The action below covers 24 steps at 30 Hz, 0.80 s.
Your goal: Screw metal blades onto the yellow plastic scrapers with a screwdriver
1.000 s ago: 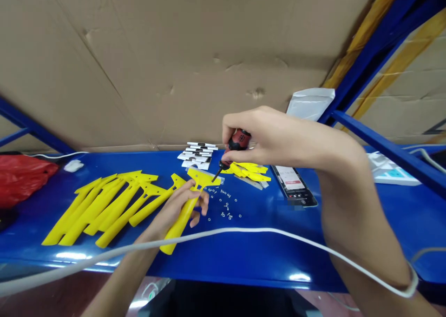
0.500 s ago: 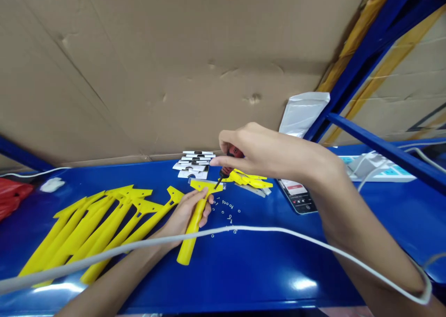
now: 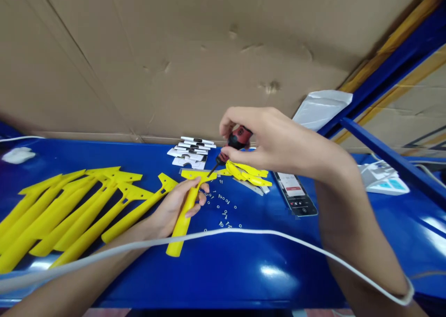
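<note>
My left hand point(image 3: 177, 203) is wrapped round the handle of a yellow plastic scraper point(image 3: 181, 226), its wide head pointing away from me with a thin clear strip along the far edge. In my right hand point(image 3: 258, 135) is a red and black screwdriver point(image 3: 240, 135), held from above with the fingers round its handle. The dark shaft slants down to the right side of the scraper's head, where the tip meets it. Small screws and nuts point(image 3: 223, 198) lie scattered on the blue table just right of the scraper.
Several yellow scraper handles point(image 3: 80, 205) lie in a row at the left. Smaller yellow pieces point(image 3: 249, 174) and a stack of white packets point(image 3: 193, 152) are behind my hands. A phone point(image 3: 296, 194) rests at the right. A white cable point(image 3: 244, 230) crosses the foreground.
My view has shifted a little, and the things on the table sit further left. The right hand has opened slightly round the screwdriver handle, showing more of it. Both hands keep their holds.
</note>
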Each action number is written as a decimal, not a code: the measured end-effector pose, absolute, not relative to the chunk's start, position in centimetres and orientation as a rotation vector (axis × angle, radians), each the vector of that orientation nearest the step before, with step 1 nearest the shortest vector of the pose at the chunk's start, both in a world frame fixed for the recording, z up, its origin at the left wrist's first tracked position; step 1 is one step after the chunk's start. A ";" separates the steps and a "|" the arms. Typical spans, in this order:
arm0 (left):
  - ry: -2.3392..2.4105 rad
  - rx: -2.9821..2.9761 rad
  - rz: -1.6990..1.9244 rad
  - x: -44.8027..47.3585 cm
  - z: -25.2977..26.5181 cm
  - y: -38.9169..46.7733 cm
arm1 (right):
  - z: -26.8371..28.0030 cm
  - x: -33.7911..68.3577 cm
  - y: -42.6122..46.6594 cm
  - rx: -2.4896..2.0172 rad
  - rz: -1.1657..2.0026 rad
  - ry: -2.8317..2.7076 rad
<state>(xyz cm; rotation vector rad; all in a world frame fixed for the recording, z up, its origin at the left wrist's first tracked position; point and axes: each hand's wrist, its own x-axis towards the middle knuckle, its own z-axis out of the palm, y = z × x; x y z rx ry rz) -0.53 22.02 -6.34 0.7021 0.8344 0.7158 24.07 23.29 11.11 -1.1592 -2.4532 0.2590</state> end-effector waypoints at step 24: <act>0.890 0.679 0.720 0.0 -4.9 21.4 | 11.6 24.2 23.3 -1.104 0.313 -2.479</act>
